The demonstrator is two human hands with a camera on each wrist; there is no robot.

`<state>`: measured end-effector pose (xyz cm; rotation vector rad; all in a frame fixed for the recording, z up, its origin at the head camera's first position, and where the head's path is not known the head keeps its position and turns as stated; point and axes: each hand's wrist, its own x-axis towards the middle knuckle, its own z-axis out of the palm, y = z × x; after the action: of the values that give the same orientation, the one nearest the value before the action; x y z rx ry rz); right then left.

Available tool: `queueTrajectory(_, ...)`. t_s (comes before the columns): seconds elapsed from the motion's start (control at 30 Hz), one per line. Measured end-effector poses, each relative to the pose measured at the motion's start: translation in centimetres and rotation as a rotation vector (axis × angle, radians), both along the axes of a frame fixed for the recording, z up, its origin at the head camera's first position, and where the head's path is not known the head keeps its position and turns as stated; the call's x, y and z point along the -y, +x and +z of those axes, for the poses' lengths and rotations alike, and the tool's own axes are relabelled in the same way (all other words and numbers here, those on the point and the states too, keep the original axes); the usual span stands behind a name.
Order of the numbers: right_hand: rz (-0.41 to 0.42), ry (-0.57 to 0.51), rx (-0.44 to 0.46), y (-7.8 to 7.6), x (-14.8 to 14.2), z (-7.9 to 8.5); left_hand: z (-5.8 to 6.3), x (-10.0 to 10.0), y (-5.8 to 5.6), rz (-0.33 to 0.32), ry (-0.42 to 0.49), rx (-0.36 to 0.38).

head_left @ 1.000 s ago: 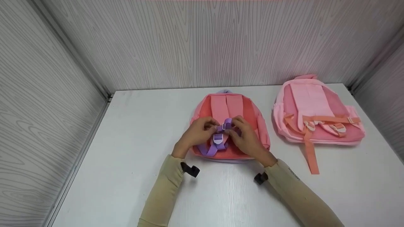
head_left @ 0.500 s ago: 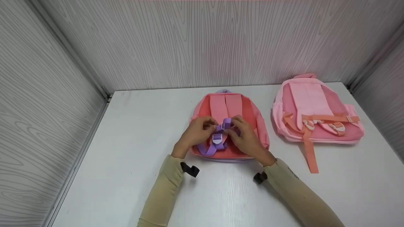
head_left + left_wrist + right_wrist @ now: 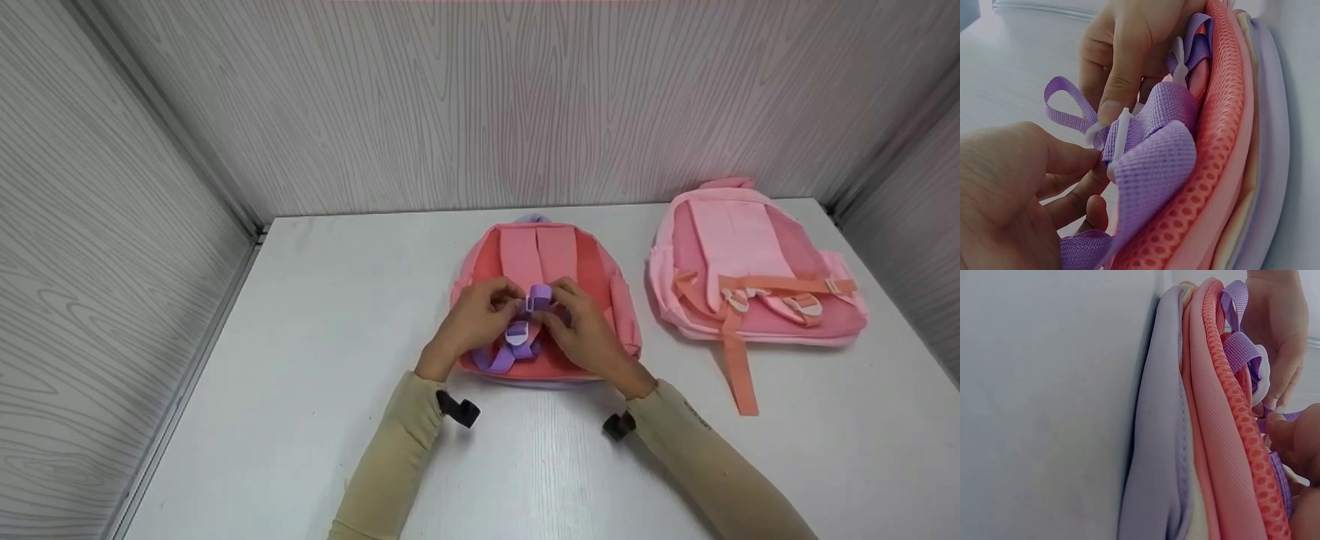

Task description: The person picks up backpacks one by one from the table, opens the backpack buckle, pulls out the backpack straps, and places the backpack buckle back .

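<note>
A small coral-pink backpack (image 3: 487,259) lies with its straps and mesh back facing up. Over its middle, my left hand (image 3: 478,313) pinches a purple webbing strap (image 3: 1154,185) between thumb and finger, close to a white buckle (image 3: 1120,138). From the other side my right hand (image 3: 589,334) grips the webbing at that buckle, its thumb pressed on the strap. A narrow purple loop (image 3: 1067,109) stands out beside the right thumb. Just below the hands, a second white buckle (image 3: 517,332) hangs on purple webbing. Part of the held buckle is hidden by fingers.
To the right lies a second, light pink backpack (image 3: 742,240) with orange straps, one strap end (image 3: 740,382) trailing over the white table (image 3: 337,322). Grey wood-patterned panels (image 3: 480,105) wall the table at the back and sides.
My left hand has shifted slightly to the right, closer to the right hand, so less webbing shows between them. The right hand and both backpacks stay nearly in place.
</note>
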<state>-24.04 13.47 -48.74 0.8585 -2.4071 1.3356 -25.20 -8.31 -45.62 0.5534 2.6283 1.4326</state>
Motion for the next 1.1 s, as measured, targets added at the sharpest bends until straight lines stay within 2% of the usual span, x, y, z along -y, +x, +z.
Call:
queueTrajectory(0.37, 0.008, -0.003, -0.008, -0.15, 0.02, -0.05, 0.18, -0.4, 0.19, 0.007, 0.012, -0.006)
queueTrajectory(0.8, -0.008, 0.009, 0.0, -0.06, -0.07, 0.06, 0.48, -0.07, 0.4, -0.044, -0.012, 0.002)
queueTrajectory(1.1, -0.02, 0.029, 0.009, -0.05, -0.17, 0.14, 0.47, -0.08, 0.47, -0.038, -0.013, 0.011)
